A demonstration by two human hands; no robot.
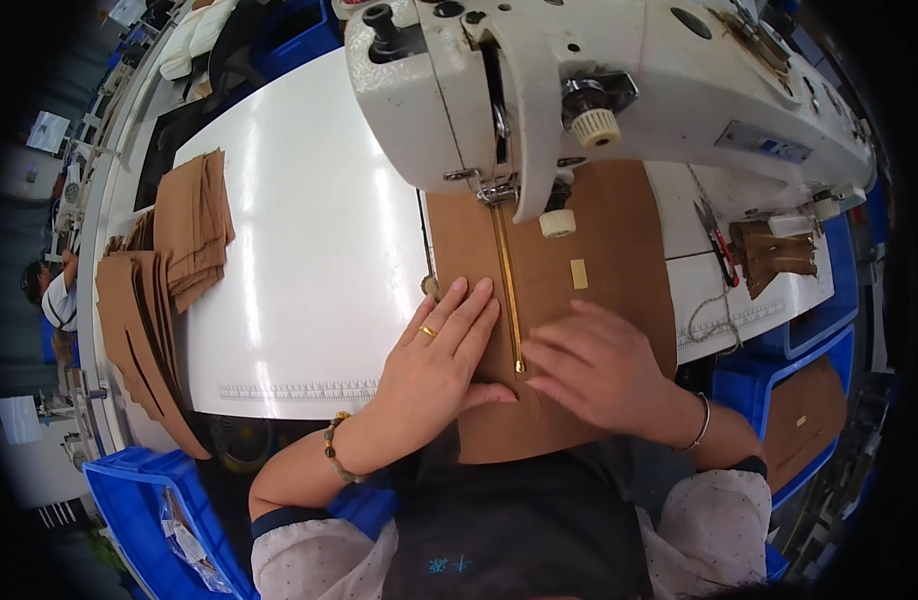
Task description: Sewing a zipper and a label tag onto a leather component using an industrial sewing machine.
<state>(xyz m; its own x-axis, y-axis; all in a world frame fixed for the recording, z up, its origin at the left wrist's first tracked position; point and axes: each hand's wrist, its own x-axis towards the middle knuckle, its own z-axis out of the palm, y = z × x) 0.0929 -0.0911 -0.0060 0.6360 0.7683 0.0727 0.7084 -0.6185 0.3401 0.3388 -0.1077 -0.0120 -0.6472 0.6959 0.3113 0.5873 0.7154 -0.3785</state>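
A brown panel (619, 230) lies on the sewing table under the head of a white sewing machine (419, 90). A gold-toothed zipper (509, 290) runs lengthwise along it, its upper end at the presser foot (496, 192). My left hand (439, 345) lies flat on the panel's left part, fingers stretched toward the machine and thumb out to the side. Just right of the zipper's lower end, my right hand (599, 365) hovers or rests, slightly blurred, its fingers loosely bent and apart from the thumb. Nothing shows between them. A small tan rectangular patch (579, 274) is on the panel above this hand.
Stacked brown pieces (164, 280) sit at the table's left edge. Red-handled snips (720, 250), grey thread (714, 320) and a bundle of brown strips (774, 258) lie right of the machine. Blue bins (169, 500) stand below on both sides. Another person (61, 295) sits far left.
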